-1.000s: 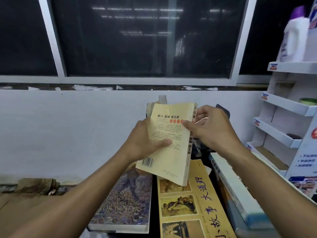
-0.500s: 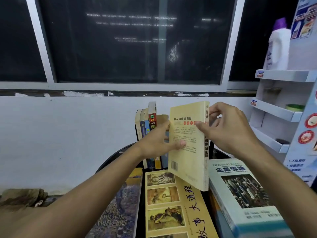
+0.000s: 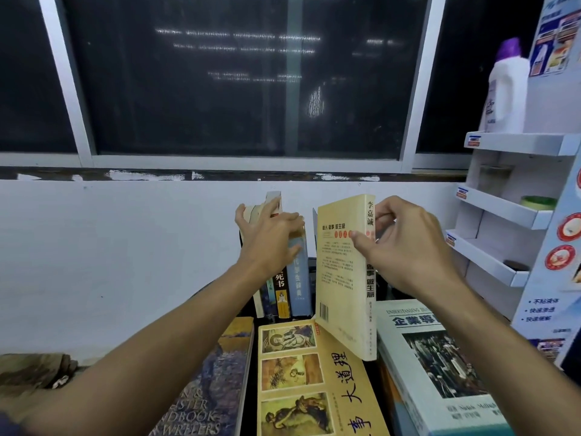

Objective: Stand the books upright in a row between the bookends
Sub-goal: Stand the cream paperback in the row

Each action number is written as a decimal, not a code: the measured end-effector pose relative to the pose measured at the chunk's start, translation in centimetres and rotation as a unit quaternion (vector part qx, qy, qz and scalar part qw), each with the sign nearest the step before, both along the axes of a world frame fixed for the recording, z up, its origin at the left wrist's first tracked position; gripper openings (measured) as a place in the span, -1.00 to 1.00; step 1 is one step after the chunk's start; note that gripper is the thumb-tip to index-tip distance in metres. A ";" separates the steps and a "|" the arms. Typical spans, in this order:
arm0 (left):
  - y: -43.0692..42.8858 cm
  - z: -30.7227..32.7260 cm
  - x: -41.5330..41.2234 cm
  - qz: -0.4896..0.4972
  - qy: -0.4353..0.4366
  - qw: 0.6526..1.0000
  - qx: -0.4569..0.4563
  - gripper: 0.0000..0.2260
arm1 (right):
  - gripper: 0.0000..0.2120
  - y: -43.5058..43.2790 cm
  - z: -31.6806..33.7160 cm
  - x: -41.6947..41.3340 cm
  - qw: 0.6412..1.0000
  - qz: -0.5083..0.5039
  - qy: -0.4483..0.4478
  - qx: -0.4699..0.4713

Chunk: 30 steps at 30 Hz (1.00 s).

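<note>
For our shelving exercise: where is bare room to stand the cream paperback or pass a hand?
The gap between the upright row, under the left hand, and the cream paperback pinched by the right hand. Thin dark strip between purple handbook and yellow picture book. Foreground: crowded flat books.

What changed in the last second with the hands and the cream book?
The left hand let go of the cream book and moved left onto the tops of the standing row. The right hand keeps its grip at the spine, with the book now upright beside the row. The flat books in front stay put.
</note>
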<state>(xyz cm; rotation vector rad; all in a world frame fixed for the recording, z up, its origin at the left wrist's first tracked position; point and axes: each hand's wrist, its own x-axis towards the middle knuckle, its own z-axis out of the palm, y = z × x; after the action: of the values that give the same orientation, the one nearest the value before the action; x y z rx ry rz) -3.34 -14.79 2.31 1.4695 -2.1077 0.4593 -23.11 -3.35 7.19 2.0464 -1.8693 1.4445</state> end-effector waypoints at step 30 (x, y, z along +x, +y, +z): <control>0.1 -0.9 1.2 0.021 0.010 1.000 0.002 -0.74 | -0.81 -6.1 -0.4 5.5 0.994 0.001 0.073 -0.083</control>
<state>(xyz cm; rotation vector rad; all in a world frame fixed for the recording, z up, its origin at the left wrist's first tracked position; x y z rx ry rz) -2.11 -14.71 1.45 1.5185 -2.0672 0.4550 -17.59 -9.42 6.82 2.0157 -1.6339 1.3591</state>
